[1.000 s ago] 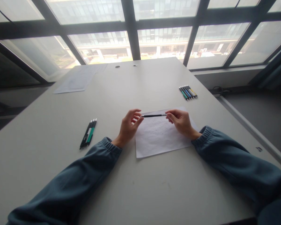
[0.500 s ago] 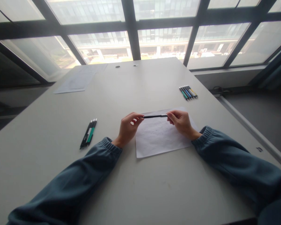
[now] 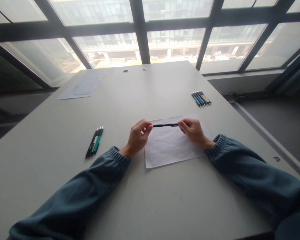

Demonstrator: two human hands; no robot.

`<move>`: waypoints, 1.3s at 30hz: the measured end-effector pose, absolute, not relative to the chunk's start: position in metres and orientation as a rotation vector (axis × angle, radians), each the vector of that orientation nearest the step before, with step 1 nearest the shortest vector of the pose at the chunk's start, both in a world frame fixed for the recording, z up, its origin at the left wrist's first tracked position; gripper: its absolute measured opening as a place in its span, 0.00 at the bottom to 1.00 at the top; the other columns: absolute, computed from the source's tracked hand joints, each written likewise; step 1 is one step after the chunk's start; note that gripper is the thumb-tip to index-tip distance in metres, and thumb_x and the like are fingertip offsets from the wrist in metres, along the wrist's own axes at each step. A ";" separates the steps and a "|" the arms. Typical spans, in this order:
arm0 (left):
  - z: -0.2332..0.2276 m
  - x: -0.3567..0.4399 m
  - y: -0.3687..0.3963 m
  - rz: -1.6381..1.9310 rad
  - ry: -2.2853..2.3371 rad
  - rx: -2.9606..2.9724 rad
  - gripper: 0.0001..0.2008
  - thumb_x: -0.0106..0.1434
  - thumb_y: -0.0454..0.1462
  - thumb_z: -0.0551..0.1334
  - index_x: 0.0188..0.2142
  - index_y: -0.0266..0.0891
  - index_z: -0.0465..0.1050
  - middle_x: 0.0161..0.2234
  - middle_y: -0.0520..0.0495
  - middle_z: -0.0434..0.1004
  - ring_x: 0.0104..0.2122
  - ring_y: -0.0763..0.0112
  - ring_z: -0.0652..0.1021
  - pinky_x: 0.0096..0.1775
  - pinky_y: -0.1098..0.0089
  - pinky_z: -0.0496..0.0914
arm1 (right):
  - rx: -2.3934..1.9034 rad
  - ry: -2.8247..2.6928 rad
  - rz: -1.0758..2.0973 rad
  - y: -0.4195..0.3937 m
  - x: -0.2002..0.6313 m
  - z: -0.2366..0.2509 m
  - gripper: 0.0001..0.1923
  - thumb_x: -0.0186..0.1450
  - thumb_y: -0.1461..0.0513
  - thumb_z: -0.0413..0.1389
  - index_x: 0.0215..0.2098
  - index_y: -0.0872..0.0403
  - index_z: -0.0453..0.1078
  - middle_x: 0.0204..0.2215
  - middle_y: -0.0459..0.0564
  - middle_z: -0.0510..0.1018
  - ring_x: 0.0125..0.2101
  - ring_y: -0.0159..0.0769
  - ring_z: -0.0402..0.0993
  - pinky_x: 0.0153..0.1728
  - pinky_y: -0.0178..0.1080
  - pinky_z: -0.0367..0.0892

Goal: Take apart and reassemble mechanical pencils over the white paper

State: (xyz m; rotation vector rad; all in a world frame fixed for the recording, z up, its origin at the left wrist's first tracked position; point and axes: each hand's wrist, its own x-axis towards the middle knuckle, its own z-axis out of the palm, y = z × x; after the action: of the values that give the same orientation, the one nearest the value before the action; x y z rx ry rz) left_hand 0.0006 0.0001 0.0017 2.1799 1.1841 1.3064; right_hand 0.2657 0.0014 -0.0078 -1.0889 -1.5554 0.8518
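- Window panes and dark frames fill the background behind a long pale table (image 3: 165, 83), whose far edge runs under the glass.
- Far left corner: a loose paper sheet (image 3: 82, 86) lies flat, well apart from both hands.
- Left edge area: a small bundle of pens (image 3: 94, 142) lies side by side on the table, near the left sleeve but not touching it.
- Left hand (image 3: 137, 138): the fingers are now curled closed around the left end of the pen (image 3: 165, 125). One second earlier they stood spread, with only the fingertips at the pen's tip; half a second earlier they were partly closed.
- Pen: it is held level between the two hands, just above the far edge of the white sheet (image 3: 172, 146), and sits slightly lower than in the earlier pictures.
- Judgement: both ends are now gripped, so the pen is braced for a pull, push or twist along its length; whether a cap or part has moved cannot be told.
- Right hand (image 3: 193, 131): the fingers pinch the right end of the pen in a narrow grip, unchanged from the earlier pictures.
- Right edge: a second row of coloured pens (image 3: 201, 98) lies untouched, in the same place as before.
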 end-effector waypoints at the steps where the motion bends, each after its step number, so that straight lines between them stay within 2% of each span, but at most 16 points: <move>1: 0.002 0.000 0.000 1.298 1.177 2.206 0.09 0.71 0.40 0.60 0.36 0.39 0.73 0.31 0.50 0.73 0.31 0.72 0.73 0.34 0.71 0.68 | -1.089 -1.561 0.852 0.001 0.266 -0.008 0.26 0.66 0.45 0.59 0.19 0.55 0.67 0.14 0.42 0.64 0.18 0.27 0.57 0.21 0.34 0.53; 14: 0.003 -0.001 -0.002 1.215 1.152 2.256 0.10 0.73 0.38 0.57 0.34 0.40 0.71 0.30 0.51 0.69 0.29 0.71 0.68 0.33 0.68 0.62 | -1.092 -1.591 0.828 0.001 0.266 -0.009 0.25 0.67 0.46 0.59 0.20 0.55 0.68 0.14 0.42 0.65 0.18 0.28 0.58 0.22 0.35 0.53; 21: 0.007 -0.001 -0.004 1.190 1.139 2.265 0.12 0.74 0.39 0.55 0.33 0.40 0.69 0.29 0.51 0.66 0.28 0.72 0.66 0.33 0.68 0.60 | -1.072 -1.573 0.817 0.003 0.268 -0.015 0.21 0.65 0.47 0.61 0.27 0.56 0.76 0.17 0.44 0.70 0.20 0.29 0.61 0.22 0.35 0.57; 28: 0.000 -0.001 -0.002 1.222 1.150 2.110 0.23 0.75 0.45 0.52 0.23 0.39 0.61 0.22 0.52 0.61 0.24 0.72 0.64 0.30 0.68 0.59 | -1.053 -1.622 0.711 0.000 0.265 -0.014 0.17 0.64 0.49 0.63 0.32 0.55 0.79 0.23 0.47 0.77 0.24 0.32 0.67 0.26 0.35 0.62; 34: -0.002 0.000 -0.001 1.189 1.189 2.093 0.27 0.75 0.49 0.51 0.22 0.39 0.66 0.19 0.53 0.64 0.21 0.74 0.66 0.28 0.69 0.61 | -1.049 -1.573 0.741 -0.001 0.263 -0.012 0.17 0.65 0.48 0.63 0.34 0.55 0.78 0.26 0.48 0.78 0.26 0.33 0.70 0.28 0.36 0.65; 36: -0.001 0.000 -0.001 1.175 1.160 2.117 0.29 0.75 0.51 0.49 0.23 0.38 0.69 0.20 0.51 0.68 0.22 0.73 0.70 0.30 0.69 0.64 | -1.045 -1.545 0.769 0.000 0.263 -0.013 0.18 0.65 0.47 0.62 0.34 0.55 0.78 0.26 0.48 0.78 0.25 0.33 0.69 0.28 0.36 0.65; 39: 0.001 -0.001 0.000 1.183 1.117 2.107 0.27 0.74 0.54 0.50 0.35 0.38 0.77 0.28 0.47 0.78 0.29 0.70 0.77 0.36 0.68 0.69 | -1.046 -1.510 0.762 0.002 0.263 -0.013 0.18 0.66 0.48 0.61 0.34 0.55 0.77 0.25 0.47 0.77 0.25 0.32 0.70 0.27 0.36 0.66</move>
State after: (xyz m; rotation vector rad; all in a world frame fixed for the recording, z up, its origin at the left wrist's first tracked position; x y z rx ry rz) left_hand -0.0010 0.0002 0.0005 2.1074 1.1174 1.1830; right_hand 0.2630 0.0019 -0.0135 -1.0456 -1.5105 0.7620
